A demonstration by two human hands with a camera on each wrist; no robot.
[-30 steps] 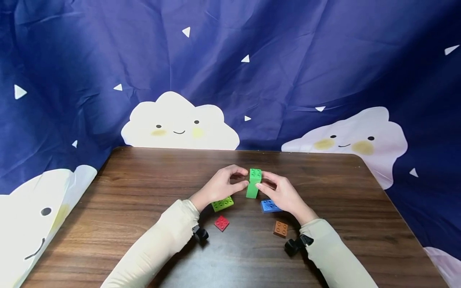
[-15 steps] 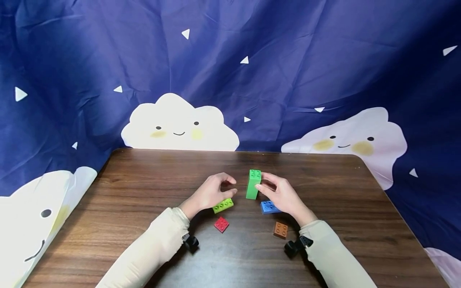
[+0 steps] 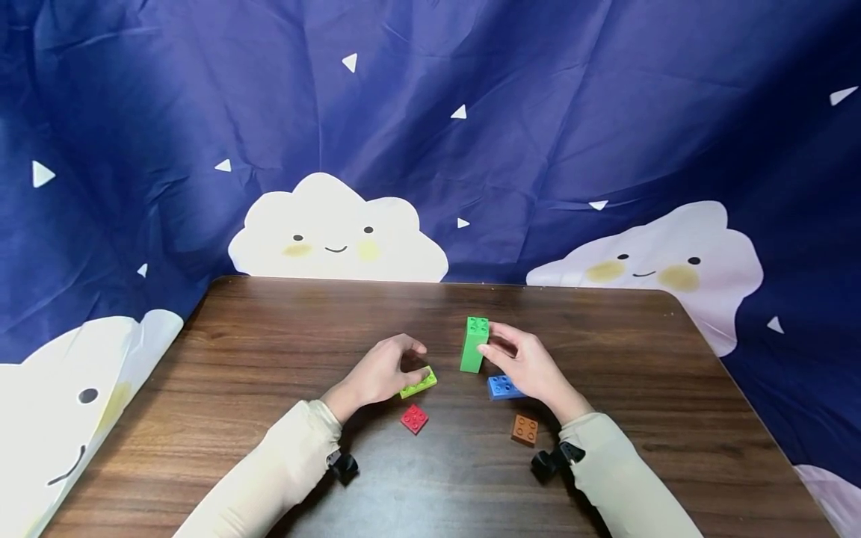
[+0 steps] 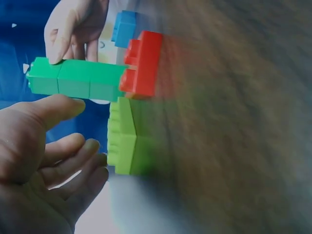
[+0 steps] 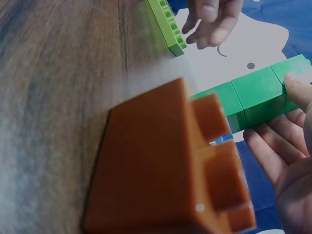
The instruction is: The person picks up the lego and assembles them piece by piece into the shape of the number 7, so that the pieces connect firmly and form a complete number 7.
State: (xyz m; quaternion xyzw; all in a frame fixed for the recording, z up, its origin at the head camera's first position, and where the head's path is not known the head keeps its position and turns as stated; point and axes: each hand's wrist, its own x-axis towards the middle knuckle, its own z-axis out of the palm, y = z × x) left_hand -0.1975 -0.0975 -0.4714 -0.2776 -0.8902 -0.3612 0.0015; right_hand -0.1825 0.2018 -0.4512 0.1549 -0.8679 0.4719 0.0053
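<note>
A tower of stacked green bricks (image 3: 473,353) stands upright on the table, and the right wrist view shows seams between its bricks (image 5: 258,95). My right hand (image 3: 534,364) holds it from the right, thumb on the near side and fingers behind. To the left, my left hand (image 3: 378,371) hovers at a lime-green brick (image 3: 420,386), fingers loosely bent and thumb spread. In the left wrist view a gap shows between those fingers and the lime brick (image 4: 126,141); nothing is held there.
A red brick (image 3: 414,419) lies nearer the front on the left. A blue brick (image 3: 502,387), partly covered by the right hand, and an orange-brown brick (image 3: 525,429) lie on the right. Behind the wooden table (image 3: 303,314) hangs a dark blue cloth (image 3: 498,149) with clouds.
My left hand has let go of the green tower and moved left and toward the front, over to the lime brick. The right hand has stayed on the tower.
</note>
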